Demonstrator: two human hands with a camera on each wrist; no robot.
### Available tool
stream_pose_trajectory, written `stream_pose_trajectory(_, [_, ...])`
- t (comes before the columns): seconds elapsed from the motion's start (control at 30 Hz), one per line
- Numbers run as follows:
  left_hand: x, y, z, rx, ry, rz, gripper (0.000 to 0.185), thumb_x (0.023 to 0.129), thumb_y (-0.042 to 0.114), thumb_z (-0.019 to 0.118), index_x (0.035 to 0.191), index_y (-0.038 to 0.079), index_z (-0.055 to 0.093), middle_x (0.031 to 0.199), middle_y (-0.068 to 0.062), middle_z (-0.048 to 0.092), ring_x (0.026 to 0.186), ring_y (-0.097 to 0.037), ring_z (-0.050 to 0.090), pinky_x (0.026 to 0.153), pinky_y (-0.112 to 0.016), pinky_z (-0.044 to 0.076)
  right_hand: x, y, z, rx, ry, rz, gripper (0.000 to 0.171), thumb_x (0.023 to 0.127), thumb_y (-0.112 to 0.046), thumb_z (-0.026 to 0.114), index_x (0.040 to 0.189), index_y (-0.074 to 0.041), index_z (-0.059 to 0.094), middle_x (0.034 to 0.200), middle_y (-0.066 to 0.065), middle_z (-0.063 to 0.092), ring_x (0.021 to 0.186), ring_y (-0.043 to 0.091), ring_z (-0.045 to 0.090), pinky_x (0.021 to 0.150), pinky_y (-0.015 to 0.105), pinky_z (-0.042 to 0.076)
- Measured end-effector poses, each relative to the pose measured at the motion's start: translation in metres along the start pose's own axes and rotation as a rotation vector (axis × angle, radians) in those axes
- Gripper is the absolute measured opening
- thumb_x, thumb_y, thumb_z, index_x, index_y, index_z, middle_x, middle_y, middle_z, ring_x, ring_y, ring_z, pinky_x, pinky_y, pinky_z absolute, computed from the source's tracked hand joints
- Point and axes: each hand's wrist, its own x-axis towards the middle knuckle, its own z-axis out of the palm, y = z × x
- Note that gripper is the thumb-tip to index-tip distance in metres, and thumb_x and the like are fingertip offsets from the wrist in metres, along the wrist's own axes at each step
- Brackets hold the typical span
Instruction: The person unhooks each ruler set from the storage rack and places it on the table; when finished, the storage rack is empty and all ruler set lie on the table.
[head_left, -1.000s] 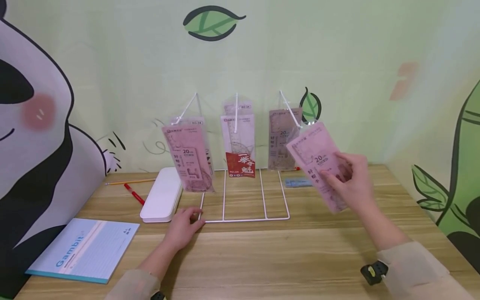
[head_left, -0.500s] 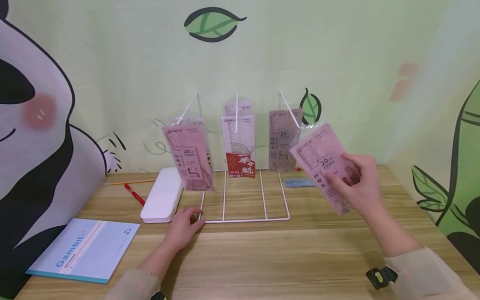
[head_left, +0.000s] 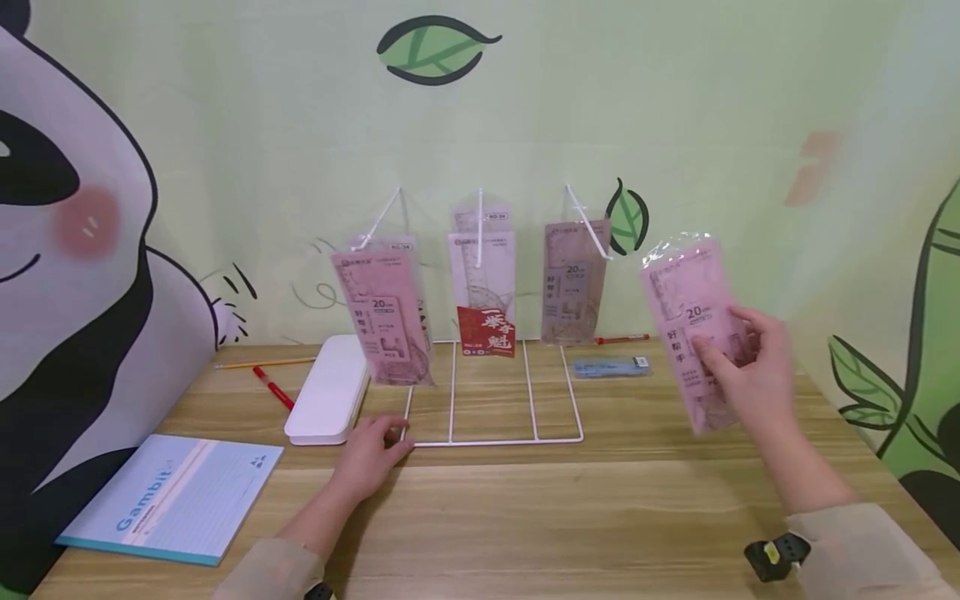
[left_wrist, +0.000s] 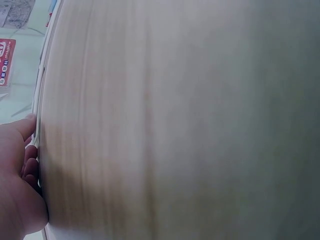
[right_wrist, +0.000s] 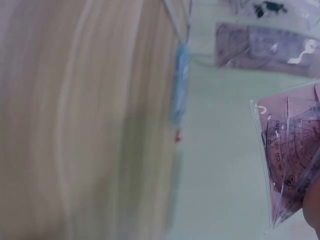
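Left hand (head_left: 369,458) grips the rack (head_left: 495,442), likely for steadiness; right hand (head_left: 761,379) pinches a packet (head_left: 684,300) sideways, leaving its top free!

A blue notebook (head_left: 176,500) lies near a white case (head_left: 327,390).

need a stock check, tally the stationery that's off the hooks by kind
Flat pink plastic packet, in the right hand: 1
Blue paper notebook: 1
White rectangular case: 1
Yellow wooden pencil: 1
Slim red pen-shaped items: 2
Flat narrow light-blue item: 1
Total: 7
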Motion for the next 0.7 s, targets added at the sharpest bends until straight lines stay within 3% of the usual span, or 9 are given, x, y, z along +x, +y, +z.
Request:
stream_pose_trajectory(0.13, [0.000,-0.001,0.001,0.004,0.003,0.004,0.027,0.084,0.016,0.069,0.108,0.005,0.064,0.094,-0.010,0.058,0.092,-0.028,0.054,0.082,-0.045,0.042,0.005,0.021,-0.003,-0.072,-0.032,0.087,0.065,0.088,-0.031,0.064,0.141,-0.008,0.034,0.110,0.009,0.041,0.083,0.015,0.045,0.058,0.017,0.047])
stream_pose_trajectory(0.33, [0.000,0.000,0.002,0.004,0.009,0.005,0.027,0.084,0.016,0.070,0.108,0.005,0.064,0.094,-0.010,0.058,0.091,-0.027,0.054,0.082,-0.045,0.042,0.006,0.051,-0.005,-0.162,-0.117,0.077,0.074,0.087,-0.033,0.066,0.143,0.000,0.030,0.119,0.025,0.040,0.090,0.025,0.045,0.061,0.016,0.045])
stream_pose_trajectory(0.5, [0.001,0.001,0.001,0.002,-0.001,-0.009,0.027,0.084,0.016,0.069,0.108,0.006,0.064,0.095,-0.010,0.057,0.092,-0.027,0.053,0.082,-0.045,0.042,0.006,0.072,-0.002,-0.251,-0.190,0.091,0.079,0.087,-0.037,0.064,0.143,0.004,0.026,0.123,0.032,0.036,0.094,0.033,0.044,0.065,0.031,0.048])
stream_pose_trajectory(0.7, [0.000,0.000,0.001,-0.003,-0.003,-0.022,0.027,0.084,0.016,0.070,0.108,0.006,0.064,0.093,-0.010,0.057,0.091,-0.027,0.053,0.081,-0.045,0.042,0.005,0.091,0.006,-0.271,-0.309,0.186,0.087,0.087,-0.042,0.063,0.145,0.006,0.017,0.125,0.039,0.024,0.094,0.040,0.041,0.069,0.047,0.051])
